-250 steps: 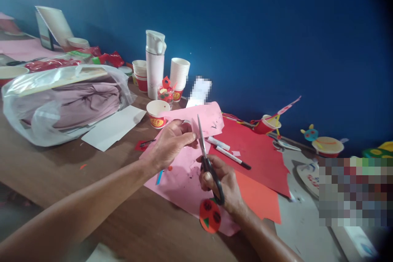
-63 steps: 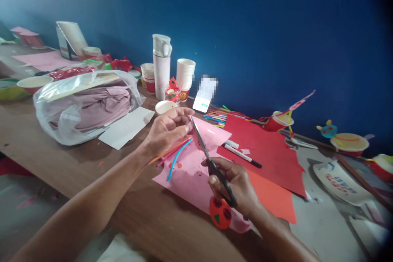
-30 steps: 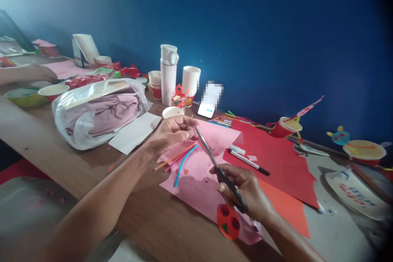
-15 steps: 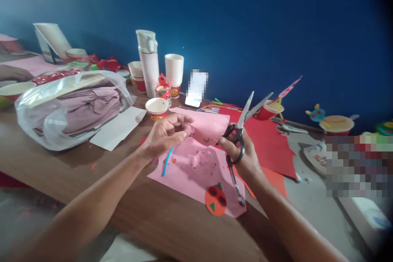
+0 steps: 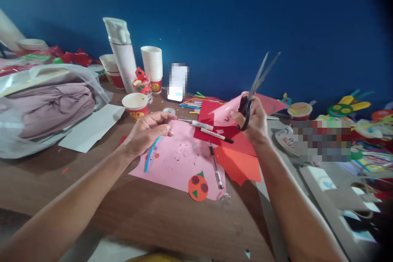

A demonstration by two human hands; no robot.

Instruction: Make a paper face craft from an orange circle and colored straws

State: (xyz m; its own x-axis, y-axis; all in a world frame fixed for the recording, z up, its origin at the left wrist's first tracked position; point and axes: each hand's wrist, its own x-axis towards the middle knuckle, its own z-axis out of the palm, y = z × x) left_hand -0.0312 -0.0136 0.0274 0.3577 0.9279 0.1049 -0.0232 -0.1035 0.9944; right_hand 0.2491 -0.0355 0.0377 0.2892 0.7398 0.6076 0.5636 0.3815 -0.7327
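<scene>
My left hand [image 5: 150, 133] is closed in a pinch over a pink sheet [image 5: 175, 180], a scrap of pink paper just showing at the fingertips. My right hand [image 5: 256, 120] grips black-handled scissors [image 5: 256, 77], their blades pointing up and slightly apart. A curled piece of pink paper [image 5: 225, 112] is also in that hand, over red paper [image 5: 205, 110]. On the pink sheet lie a blue strip [image 5: 152, 153], a pen [image 5: 216, 168] and small scraps. An orange paper face [image 5: 198, 187] with green pieces overlaps its front edge. Two white markers [image 5: 211, 133] lie between my hands.
Behind my left hand stand a paper cup [image 5: 135, 106], a white flask [image 5: 123, 57], stacked cups [image 5: 152, 65] and a phone [image 5: 178, 84]. A plastic bag [image 5: 61, 106] with cloth sits left. Orange paper [image 5: 242, 166] and decorated cups [image 5: 299, 110] are right.
My right hand has moved up and right with the scissors and pink paper, away from the left hand, uncovering the markers. The view has turned right.
</scene>
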